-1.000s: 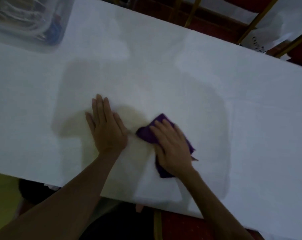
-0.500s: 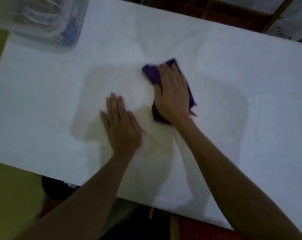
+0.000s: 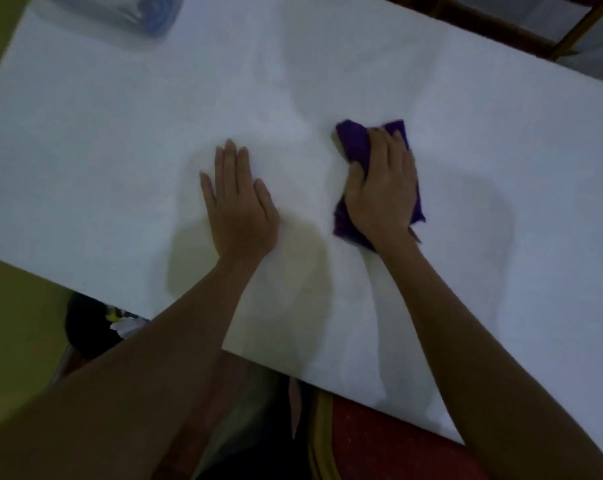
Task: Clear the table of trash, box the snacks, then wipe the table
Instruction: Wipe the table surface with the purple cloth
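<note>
The white-covered table (image 3: pixel 120 133) fills most of the head view. My right hand (image 3: pixel 385 192) lies palm down on a crumpled purple cloth (image 3: pixel 355 142) right of the table's middle, fingers laid out over it and pressing it to the cover. The cloth bunches up beside the thumb and sticks out past the fingertips and the wrist. My left hand (image 3: pixel 239 209) rests flat on the bare cover a hand's width to the left, fingers straight and together, holding nothing.
A clear plastic box (image 3: pixel 127 12) with blurred contents stands at the table's far left corner. A red-seated chair (image 3: pixel 379 445) is under the near edge, and another chair frame (image 3: pixel 501 26) is beyond the far edge. A dark bin (image 3: pixel 89 323) sits on the floor at lower left.
My right hand has slid the purple cloth away from me and then to the right across the cover. My left hand has stayed flat on the table.
</note>
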A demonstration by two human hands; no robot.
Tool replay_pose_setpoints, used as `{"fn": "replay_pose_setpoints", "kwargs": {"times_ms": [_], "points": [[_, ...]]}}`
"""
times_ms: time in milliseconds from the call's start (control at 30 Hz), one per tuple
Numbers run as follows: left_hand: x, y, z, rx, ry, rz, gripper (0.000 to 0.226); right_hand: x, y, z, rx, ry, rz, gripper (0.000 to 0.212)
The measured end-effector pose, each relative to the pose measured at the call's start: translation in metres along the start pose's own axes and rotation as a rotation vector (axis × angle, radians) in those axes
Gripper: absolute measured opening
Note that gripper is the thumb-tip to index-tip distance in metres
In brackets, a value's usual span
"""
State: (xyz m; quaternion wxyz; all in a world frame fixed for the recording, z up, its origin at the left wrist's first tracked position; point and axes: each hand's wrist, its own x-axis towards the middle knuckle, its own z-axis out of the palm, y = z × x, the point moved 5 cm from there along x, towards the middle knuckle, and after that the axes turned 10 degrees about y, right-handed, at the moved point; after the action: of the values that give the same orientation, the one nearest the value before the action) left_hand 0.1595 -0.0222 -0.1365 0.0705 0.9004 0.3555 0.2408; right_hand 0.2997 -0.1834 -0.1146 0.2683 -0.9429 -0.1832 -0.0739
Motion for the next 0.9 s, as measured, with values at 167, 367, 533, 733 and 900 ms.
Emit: {"fn": "replay_pose_setpoints", "kwargs": {"times_ms": [167, 367, 533, 733, 900], "points": [[0.0, -0.003, -0.001, -0.082, 0.0, -0.037, 0.047, -0.071, -0.06, 0.008, 0.049, -0.115, -0.186, 0.049], [0.01, -0.04, -0.033, -0.469, -0.137, -0.262, 0.044, -0.151, -0.023, -0.036, 0.085, -0.326, -0.443, 0.051], [0.027, -0.095, -0.061, -0.326, -0.074, -0.334, 0.044, -0.06, -0.047, 0.006, 0.014, -0.053, -0.036, 0.048], [0.054, -0.171, -0.053, -0.139, -0.007, -0.384, 0.052, -0.003, -0.172, 0.089, -0.047, 0.015, -0.008, 0.053], [0.042, -0.18, -0.042, 0.059, 0.003, -0.299, 0.05, -0.1, -0.215, 0.085, 0.107, -0.245, -0.304, 0.048]]}}
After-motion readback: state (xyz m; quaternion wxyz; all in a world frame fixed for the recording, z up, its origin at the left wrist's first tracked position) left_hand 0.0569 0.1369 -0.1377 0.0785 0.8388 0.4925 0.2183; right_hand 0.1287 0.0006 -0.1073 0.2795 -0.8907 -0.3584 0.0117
